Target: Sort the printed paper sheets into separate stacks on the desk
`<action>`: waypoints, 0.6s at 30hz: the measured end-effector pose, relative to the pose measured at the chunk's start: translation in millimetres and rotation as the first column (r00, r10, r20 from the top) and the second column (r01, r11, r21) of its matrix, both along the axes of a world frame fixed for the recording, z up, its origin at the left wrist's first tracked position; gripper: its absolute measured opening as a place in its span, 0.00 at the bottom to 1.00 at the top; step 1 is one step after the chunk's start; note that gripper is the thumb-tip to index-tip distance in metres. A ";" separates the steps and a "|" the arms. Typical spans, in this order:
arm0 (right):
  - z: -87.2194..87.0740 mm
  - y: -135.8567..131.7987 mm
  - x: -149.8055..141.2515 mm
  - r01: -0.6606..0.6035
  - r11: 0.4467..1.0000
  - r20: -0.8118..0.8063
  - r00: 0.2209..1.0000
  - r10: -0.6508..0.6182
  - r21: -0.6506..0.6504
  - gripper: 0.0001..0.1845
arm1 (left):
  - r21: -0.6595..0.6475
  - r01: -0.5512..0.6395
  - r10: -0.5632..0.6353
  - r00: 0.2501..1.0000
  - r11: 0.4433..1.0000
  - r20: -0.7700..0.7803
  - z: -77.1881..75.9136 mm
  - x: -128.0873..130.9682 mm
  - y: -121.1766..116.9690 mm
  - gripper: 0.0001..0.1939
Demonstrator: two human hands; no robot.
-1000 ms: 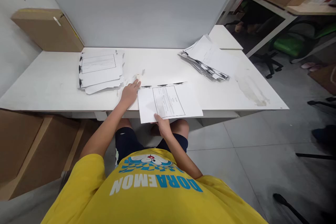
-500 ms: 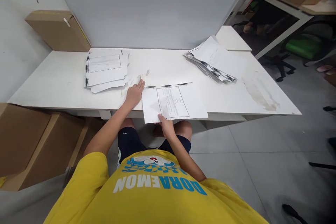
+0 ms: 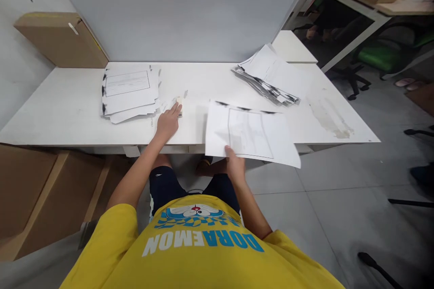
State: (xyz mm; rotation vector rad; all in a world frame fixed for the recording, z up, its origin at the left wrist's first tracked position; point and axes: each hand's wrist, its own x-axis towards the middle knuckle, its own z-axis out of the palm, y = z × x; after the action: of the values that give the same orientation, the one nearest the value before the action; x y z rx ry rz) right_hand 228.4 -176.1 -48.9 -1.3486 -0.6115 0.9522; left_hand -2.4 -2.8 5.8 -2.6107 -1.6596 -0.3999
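Observation:
My right hand (image 3: 236,165) pinches a printed sheet of paper (image 3: 252,131) at its near edge, thumb on top. The sheet is lifted and tilted over the table's front edge, with a framed text block and black smudges along its far edge. My left hand (image 3: 168,123) is on the tabletop, its fingers closed on a small pale block (image 3: 179,100), perhaps an eraser, partly hidden under them. Left of that hand lies a stack of smudged sheets (image 3: 130,88). A looser, fanned pile of papers (image 3: 267,76) lies at the back right.
The white table (image 3: 200,81) meets a grey panel (image 3: 183,9) at the back. A cardboard box (image 3: 61,38) leans at the back left, and larger cardboard boxes (image 3: 61,198) stand below on the left. A green chair (image 3: 379,56) is beyond the right side.
My right hand has moved to the right with the sheet, pulling it off the tabletop and away from my left hand. The left hand stays by the pale block. The view has shifted slightly.

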 end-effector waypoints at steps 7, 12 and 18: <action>41.0 64.9 102.7 0.380 0.893 -0.052 0.924 -0.380 0.240 0.28 | 0.010 0.007 -0.007 1.000 1.000 -0.007 1.2 1.4 -1.0 0.30; 52.7 158.2 166.9 0.398 0.888 -0.219 0.910 -0.352 0.229 0.24 | 0.007 0.012 -0.013 1.000 1.000 0.022 -0.6 3.1 1.3 0.30; 46.5 241.6 207.7 0.383 0.920 -0.277 0.896 -0.348 0.081 0.11 | 0.008 0.020 -0.020 0.998 1.000 0.065 -2.7 2.8 1.9 0.30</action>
State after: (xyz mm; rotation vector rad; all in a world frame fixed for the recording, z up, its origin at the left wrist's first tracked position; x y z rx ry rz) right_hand 436.1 65.5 -2.5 -1.1427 -0.2043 0.7454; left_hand 0.4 -0.9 3.1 -2.6385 -1.6483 -0.4955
